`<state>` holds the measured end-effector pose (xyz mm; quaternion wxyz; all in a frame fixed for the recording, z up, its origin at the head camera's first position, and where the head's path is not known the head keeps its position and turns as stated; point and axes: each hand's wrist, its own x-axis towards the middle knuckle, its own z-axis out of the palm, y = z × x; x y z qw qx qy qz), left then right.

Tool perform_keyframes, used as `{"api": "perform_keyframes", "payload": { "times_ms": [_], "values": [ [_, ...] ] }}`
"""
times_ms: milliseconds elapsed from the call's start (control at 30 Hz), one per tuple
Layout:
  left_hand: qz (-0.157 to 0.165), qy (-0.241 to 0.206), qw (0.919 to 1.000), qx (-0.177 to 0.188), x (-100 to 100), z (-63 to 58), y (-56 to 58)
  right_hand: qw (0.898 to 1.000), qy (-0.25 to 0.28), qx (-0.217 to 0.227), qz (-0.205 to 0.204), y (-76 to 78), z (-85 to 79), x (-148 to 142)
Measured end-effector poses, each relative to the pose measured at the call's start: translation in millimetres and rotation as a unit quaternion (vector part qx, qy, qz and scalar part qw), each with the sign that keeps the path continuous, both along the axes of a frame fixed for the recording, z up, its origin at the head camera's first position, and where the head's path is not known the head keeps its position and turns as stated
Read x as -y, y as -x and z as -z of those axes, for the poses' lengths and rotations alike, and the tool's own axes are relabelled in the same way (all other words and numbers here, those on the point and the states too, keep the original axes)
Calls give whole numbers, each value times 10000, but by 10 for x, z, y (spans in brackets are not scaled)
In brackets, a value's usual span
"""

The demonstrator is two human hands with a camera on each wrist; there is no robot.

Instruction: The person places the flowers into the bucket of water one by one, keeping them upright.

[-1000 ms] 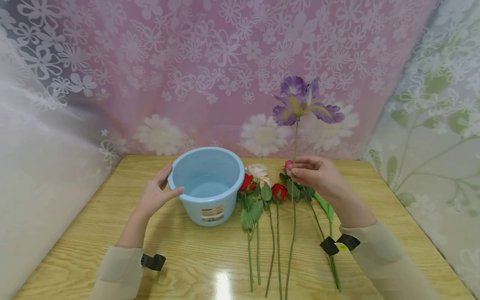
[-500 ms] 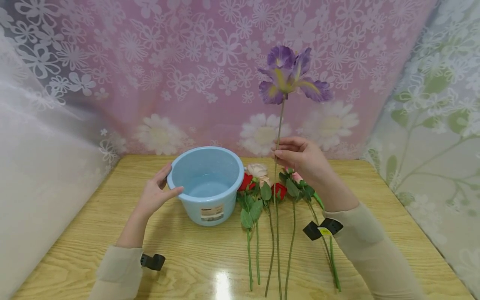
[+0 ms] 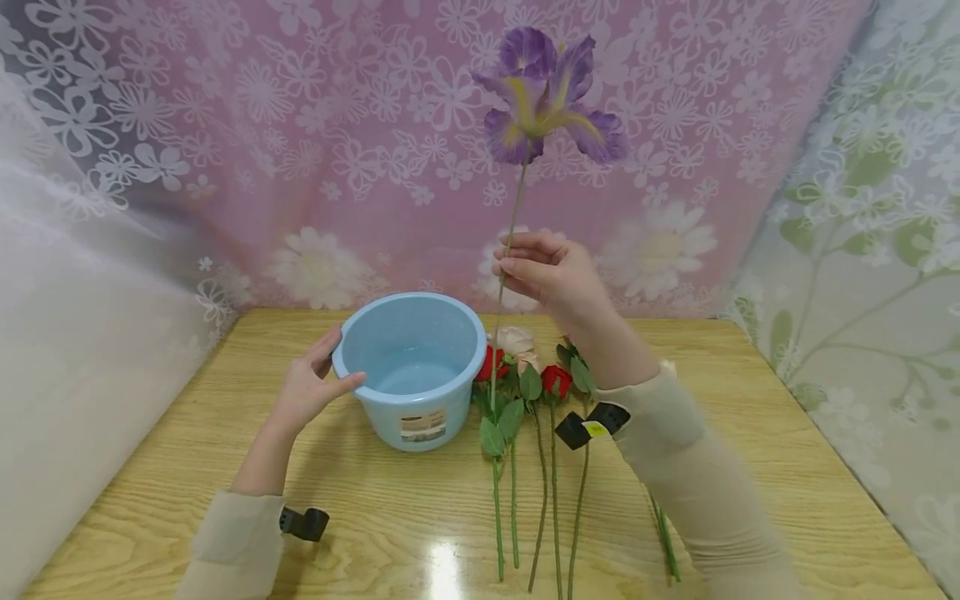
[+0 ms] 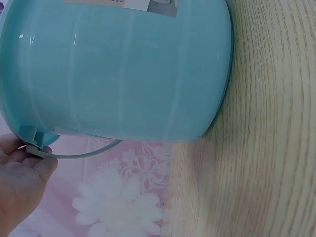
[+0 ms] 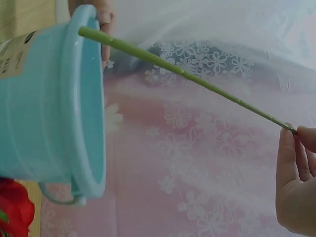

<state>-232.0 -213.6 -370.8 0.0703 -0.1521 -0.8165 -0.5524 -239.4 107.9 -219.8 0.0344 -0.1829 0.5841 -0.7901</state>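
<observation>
A light blue bucket (image 3: 468,408) with a paper label stands upright on the table, showing water-like glints inside. My left hand (image 3: 306,392) grips its left rim, thumb over the edge; in the left wrist view those fingers (image 4: 45,168) are at the handle's hinge. With thumb and fingers, my right hand (image 3: 562,279) pinches the stem of a purple and yellow iris (image 3: 540,108), bloom upward, above the bucket's right side. In the right wrist view the stem (image 5: 185,74) slants across, and its thick lower end overlaps the bucket's rim (image 5: 74,98).
Right of the bucket lie several stemmed flowers: a red rose (image 3: 557,382), another red rose (image 3: 491,364) close against the bucket, and a pale rose (image 3: 514,339). My right forearm hides part of the bunch. A pink floral curtain (image 3: 390,167) hangs behind the table (image 3: 360,533).
My right hand has moved up and left with the iris, from over the right-hand flowers to beside the bucket's rim. My left hand and the bucket have stayed put.
</observation>
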Motion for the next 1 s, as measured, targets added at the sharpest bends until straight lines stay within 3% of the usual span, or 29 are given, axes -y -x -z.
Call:
{"api": "perform_keyframes", "payload": {
  "times_ms": [300,600,1000],
  "values": [
    [-53,37,10000,-19,14,-18,-11,9988,464,-152,54,141,-111,337],
    [-75,29,10000,-41,-13,-31,-1,9975,572,-148,388,243,-148,535],
    [-93,46,9999,-103,-14,-26,-6,9979,219,139,587,368,142,625]
  ]
}}
